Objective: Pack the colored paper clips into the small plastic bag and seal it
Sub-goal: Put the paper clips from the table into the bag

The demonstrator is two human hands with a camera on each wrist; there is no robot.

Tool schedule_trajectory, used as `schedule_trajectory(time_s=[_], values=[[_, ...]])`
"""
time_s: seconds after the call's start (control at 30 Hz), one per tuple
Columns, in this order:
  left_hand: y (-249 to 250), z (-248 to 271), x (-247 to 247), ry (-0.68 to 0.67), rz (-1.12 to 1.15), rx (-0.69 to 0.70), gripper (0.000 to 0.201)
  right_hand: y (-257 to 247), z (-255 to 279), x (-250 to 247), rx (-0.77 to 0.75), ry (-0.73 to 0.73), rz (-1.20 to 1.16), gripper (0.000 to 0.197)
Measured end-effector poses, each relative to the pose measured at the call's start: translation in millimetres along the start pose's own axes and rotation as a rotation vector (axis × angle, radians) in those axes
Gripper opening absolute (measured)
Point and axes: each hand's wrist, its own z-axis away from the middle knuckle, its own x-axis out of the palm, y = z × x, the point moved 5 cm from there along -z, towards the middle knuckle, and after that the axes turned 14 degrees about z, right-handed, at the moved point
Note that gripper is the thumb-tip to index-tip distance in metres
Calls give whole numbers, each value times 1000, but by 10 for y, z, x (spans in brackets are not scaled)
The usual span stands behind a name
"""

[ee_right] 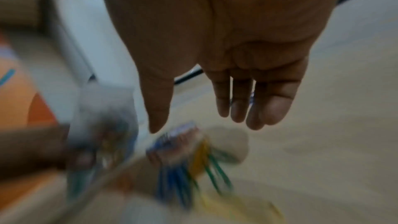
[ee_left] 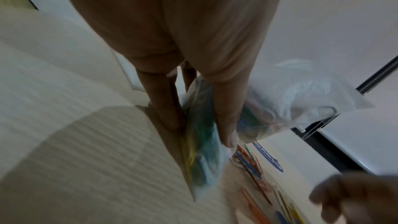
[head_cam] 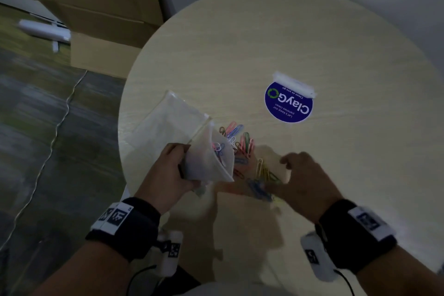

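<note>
My left hand grips a small clear plastic bag by its side, just above the near left part of the table, mouth facing right. A few colored paper clips show inside it. More clips lie loose on the table to the bag's right, and some sit under my right hand. In the left wrist view, thumb and fingers pinch the bag. The blurred right wrist view shows my right hand with straight fingers holding nothing, above blue, green and yellow clips.
The round pale wooden table carries a blue round sticker. A larger clear plastic bag lies at the table's left edge behind the small one. On the floor to the left are a cardboard box, a white tube and a thin cable.
</note>
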Motion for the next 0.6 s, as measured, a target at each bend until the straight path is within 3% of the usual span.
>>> schedule_trajectory(time_s=[0.07,0.2,0.37,0.47,0.53,0.6], values=[[-39,42,-33,8,20,-1,67,-1,49,258,-15,-38,110,79],[-59,84,-54,26,0,-10,68,-218,-39,420,-131,68,90,43],[-67,57,-25,18,6,-11,71,-379,-237,300,-209,186,21,34],[-64,54,-15,21,16,-6,72,-219,-281,191,-97,243,-99,48],[-62,59,-23,22,22,-3,72,-166,-309,222,-1,204,-53,66],[-63,59,-25,18,40,-1,70,-255,-331,286,-16,175,38,64]])
